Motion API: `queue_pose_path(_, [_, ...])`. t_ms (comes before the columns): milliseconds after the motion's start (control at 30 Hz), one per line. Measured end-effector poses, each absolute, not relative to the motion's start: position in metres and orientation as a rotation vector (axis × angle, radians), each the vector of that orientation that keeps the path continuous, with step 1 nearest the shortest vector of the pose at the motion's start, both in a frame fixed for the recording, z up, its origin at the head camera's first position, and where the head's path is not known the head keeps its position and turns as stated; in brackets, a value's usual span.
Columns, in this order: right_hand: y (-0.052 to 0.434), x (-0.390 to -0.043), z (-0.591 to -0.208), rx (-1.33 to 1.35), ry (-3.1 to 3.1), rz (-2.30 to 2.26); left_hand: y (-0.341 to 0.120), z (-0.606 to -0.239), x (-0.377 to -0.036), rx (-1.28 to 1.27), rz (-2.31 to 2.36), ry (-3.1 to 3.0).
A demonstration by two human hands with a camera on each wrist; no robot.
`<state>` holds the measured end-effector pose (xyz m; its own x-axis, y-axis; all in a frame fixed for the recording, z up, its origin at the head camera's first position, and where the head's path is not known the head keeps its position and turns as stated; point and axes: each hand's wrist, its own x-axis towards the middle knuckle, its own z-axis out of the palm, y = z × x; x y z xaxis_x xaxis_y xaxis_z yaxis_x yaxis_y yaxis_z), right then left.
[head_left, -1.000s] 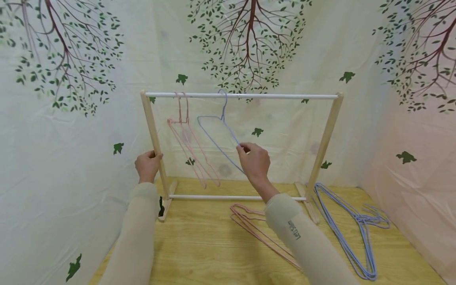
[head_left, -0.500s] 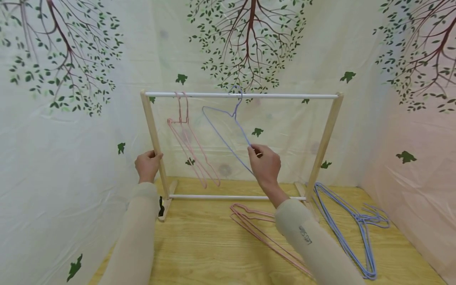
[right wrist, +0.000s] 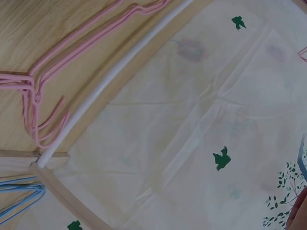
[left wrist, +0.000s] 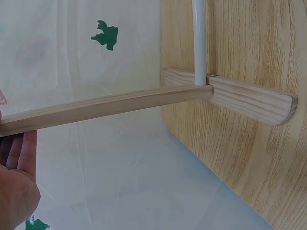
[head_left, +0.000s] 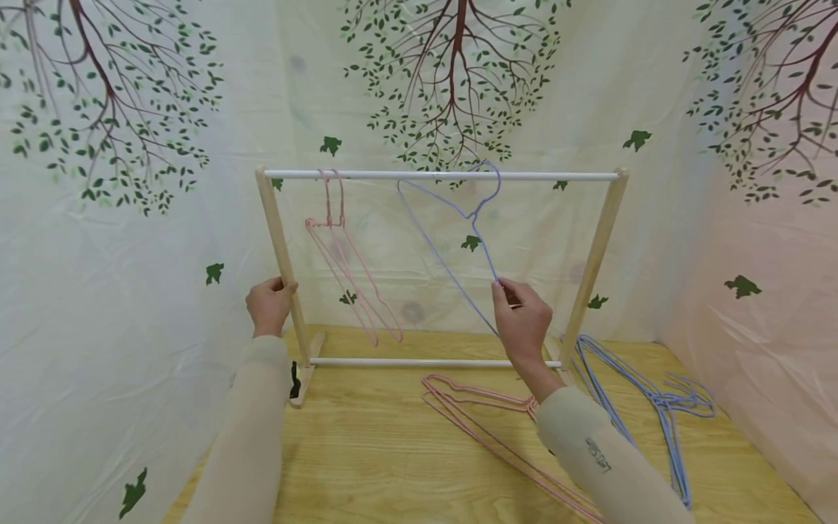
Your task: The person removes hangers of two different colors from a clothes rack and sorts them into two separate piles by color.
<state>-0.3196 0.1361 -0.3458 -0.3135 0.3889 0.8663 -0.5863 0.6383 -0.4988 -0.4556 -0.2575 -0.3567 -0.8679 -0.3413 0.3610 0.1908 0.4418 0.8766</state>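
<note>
My left hand grips the left wooden post of a small hanger rack; in the left wrist view its fingers touch that post from one side. The right hand pinches one arm of a blue wire hanger between thumb and fingers. The hanger is tilted, its hook up at the rack's white top bar; I cannot tell whether the hook bears on the bar. Two pink hangers hang from the bar's left part. Only the fingertips of the right hand show in the right wrist view.
Several pink hangers lie on the wooden table before the rack. Several blue hangers lie at the right, beside the rack's foot. A white lower bar joins the posts. A patterned curtain surrounds the table.
My right hand has moved right and slightly down with the blue hanger, whose hook has gone right along the bar. The hanger tilts more. The left hand has stayed on the post.
</note>
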Motion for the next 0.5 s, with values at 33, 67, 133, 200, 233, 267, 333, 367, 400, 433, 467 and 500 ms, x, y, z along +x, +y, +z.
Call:
queue_pose_path(33, [0.14, -0.317, -0.348, 0.169, -1.615, 0.979, -0.258, -0.356, -0.455, 0.127, -1.431, -2.209])
queue_pose_path(67, [0.145, -0.315, -0.35, 0.172, -1.612, 0.977, -0.258, -0.356, -0.454, 0.128, -1.432, -2.213])
queue_pose_path(133, [0.154, -0.31, -0.354, 0.175, -1.609, 0.976, -0.258, -0.356, -0.454, 0.129, -1.439, -2.216])
queue_pose_path(200, [0.164, -0.306, -0.359, 0.18, -1.604, 0.971, -0.258, -0.356, -0.453, 0.128, -1.44, -2.216])
queue_pose_path(233, [0.168, -0.304, -0.361, 0.181, -1.595, 0.965, -0.258, -0.356, -0.453, 0.128, -1.446, -2.216])
queue_pose_path(267, [0.173, -0.302, -0.363, 0.181, -1.586, 0.959, -0.258, -0.356, -0.454, 0.127, -1.447, -2.216])
queue_pose_path(333, [0.181, -0.297, -0.367, 0.177, -1.568, 0.95, -0.258, -0.356, -0.454, 0.122, -1.441, -2.217])
queue_pose_path(367, [0.184, -0.295, -0.368, 0.175, -1.556, 0.951, -0.258, -0.356, -0.454, 0.121, -1.441, -2.217])
queue_pose_path(400, [0.187, -0.292, -0.369, 0.168, -1.55, 0.944, -0.257, -0.356, -0.454, 0.12, -1.44, -2.216])
queue_pose_path(433, [0.189, -0.289, -0.369, 0.163, -1.54, 0.943, -0.257, -0.356, -0.454, 0.122, -1.442, -2.216])
queue_pose_path(467, [0.19, -0.285, -0.369, 0.159, -1.531, 0.941, -0.258, -0.356, -0.454, 0.123, -1.439, -2.217])
queue_pose_path(500, [0.19, -0.28, -0.367, 0.158, -1.519, 0.94, -0.258, -0.356, -0.455, 0.124, -1.434, -2.219])
